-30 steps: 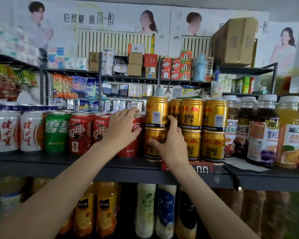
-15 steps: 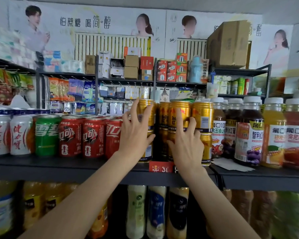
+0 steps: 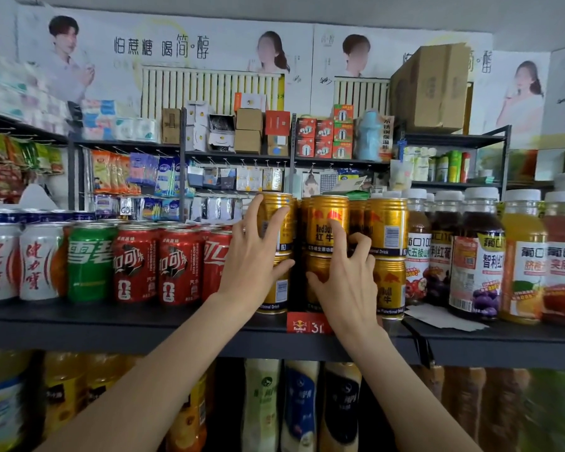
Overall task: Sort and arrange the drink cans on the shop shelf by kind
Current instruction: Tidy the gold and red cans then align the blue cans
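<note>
While both arms reach up to a dark shop shelf [image 3: 79, 321], the head view takes in one row of drinks.

Head view, left hand: the left hand [image 3: 252, 265] lies on the leftmost stack of gold cans, fingers spread wide on the upper gold can [image 3: 276, 220], thumb against the lower gold can [image 3: 279, 285]; they follow the curve of the cans, and no full grip shows.

Head view, right hand: the right hand [image 3: 346, 282] is on the next stack to the right, index finger straight up on the labelled gold can [image 3: 328, 223], other fingers bent at its foot, thumb on the can beneath; a firm grip cannot be told.

Head view, gold cans: stacked two high, mid-shelf, with a further stack [image 3: 388, 256] just right of the right hand.

Head view, red cans: red cola cans [image 3: 157, 265] stand just left of the gold stacks, the nearest one partly behind the left hand.

Head view, far left: one green can [image 3: 90, 262], then white cans [image 3: 20, 262] with red script.

Head view, right: juice bottles [image 3: 480, 256] with white caps stand beside the gold cans.

Head view, shelf edge: a red price tag [image 3: 304, 322] sits below the gold stacks.

Head view, below: blurred bottles [image 3: 300, 406] fill the lower shelf.
</note>
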`<move>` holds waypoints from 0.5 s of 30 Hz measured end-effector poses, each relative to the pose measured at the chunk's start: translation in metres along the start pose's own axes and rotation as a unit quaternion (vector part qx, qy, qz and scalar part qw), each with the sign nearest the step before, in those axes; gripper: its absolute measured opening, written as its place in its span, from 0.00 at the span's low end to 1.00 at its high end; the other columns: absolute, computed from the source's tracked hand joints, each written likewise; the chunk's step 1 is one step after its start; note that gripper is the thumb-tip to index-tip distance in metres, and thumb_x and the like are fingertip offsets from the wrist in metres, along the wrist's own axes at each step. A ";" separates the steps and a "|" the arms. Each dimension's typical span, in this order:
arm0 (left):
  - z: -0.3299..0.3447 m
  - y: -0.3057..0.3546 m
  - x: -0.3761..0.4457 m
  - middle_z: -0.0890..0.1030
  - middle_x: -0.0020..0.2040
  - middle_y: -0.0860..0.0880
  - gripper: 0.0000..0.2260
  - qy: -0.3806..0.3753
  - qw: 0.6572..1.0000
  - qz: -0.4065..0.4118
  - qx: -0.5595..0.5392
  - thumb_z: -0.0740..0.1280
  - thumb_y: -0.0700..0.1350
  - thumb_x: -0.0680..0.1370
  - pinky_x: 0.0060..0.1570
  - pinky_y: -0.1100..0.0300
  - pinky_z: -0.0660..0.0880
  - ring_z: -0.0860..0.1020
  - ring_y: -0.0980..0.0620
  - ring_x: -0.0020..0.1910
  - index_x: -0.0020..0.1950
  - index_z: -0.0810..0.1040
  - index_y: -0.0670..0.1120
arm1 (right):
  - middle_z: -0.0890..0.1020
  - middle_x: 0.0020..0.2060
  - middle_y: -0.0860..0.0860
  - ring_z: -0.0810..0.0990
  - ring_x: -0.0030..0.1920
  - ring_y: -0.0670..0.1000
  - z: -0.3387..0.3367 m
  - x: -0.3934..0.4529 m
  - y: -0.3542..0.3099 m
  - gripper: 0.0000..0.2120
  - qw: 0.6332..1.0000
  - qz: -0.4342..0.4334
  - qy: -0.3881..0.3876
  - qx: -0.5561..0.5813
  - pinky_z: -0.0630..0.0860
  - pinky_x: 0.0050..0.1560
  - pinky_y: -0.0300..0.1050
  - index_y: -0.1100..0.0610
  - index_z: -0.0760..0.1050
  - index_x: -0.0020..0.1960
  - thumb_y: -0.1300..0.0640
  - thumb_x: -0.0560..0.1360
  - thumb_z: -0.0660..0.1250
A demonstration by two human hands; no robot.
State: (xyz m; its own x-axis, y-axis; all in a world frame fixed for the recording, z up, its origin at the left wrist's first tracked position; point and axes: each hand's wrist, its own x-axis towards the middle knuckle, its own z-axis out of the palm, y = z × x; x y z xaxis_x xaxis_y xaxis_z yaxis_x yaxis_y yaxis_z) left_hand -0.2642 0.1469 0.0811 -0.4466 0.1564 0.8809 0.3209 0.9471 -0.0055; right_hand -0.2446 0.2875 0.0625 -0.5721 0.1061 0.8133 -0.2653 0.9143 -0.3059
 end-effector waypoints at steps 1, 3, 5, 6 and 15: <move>0.000 -0.001 0.000 0.49 0.75 0.41 0.34 0.001 1.000 0.000 -0.001 0.69 0.54 0.73 0.63 0.48 0.68 0.61 0.38 0.69 0.74 0.57 0.50 | 0.59 0.66 0.56 0.67 0.60 0.57 0.001 -0.001 -0.002 0.39 1.000 0.000 -0.002 0.001 0.75 0.44 0.44 0.47 0.48 0.74 0.52 0.73 0.69; 0.001 -0.002 -0.001 0.50 0.75 0.41 0.34 0.004 1.000 0.002 -0.002 0.69 0.54 0.72 0.62 0.48 0.69 0.61 0.38 0.69 0.74 0.58 0.50 | 0.59 0.66 0.56 0.67 0.60 0.57 0.003 -0.001 -0.008 0.38 1.000 -0.002 -0.001 0.003 0.75 0.44 0.44 0.48 0.49 0.74 0.52 0.73 0.69; 0.001 -0.002 -0.001 0.51 0.75 0.41 0.34 0.006 1.000 0.002 -0.004 0.70 0.53 0.72 0.61 0.47 0.70 0.62 0.37 0.69 0.74 0.59 0.49 | 0.59 0.66 0.56 0.68 0.60 0.57 0.005 -0.001 -0.013 0.37 1.000 -0.006 0.003 0.008 0.75 0.44 0.45 0.48 0.50 0.74 0.52 0.73 0.69; 0.001 -0.002 -0.001 0.52 0.75 0.41 0.34 0.005 1.000 0.001 -0.004 0.70 0.53 0.72 0.61 0.47 0.70 0.62 0.37 0.69 0.73 0.59 0.49 | 0.59 0.66 0.56 0.67 0.60 0.57 0.006 -0.001 -0.015 0.36 1.000 -0.008 0.002 0.010 0.75 0.45 0.45 0.49 0.50 0.74 0.52 0.73 0.69; -0.012 0.007 0.006 0.51 0.75 0.40 0.37 0.028 0.998 0.039 0.037 0.66 0.60 0.72 0.69 0.43 0.47 0.52 0.37 0.74 0.75 0.52 0.52 | 0.62 0.67 0.60 0.64 0.64 0.60 -0.035 0.011 0.028 0.34 0.993 0.015 0.115 0.033 0.69 0.62 0.53 0.53 0.59 0.71 0.54 0.70 0.72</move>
State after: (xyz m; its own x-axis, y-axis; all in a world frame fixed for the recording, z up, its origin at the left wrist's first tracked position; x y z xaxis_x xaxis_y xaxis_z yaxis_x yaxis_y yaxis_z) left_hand -0.2547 0.1509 0.0925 -0.3740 0.2171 0.9017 0.2898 0.9509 -0.1087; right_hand -0.2311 0.3276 0.0807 -0.3904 0.2256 0.8926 -0.3050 0.8831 -0.3566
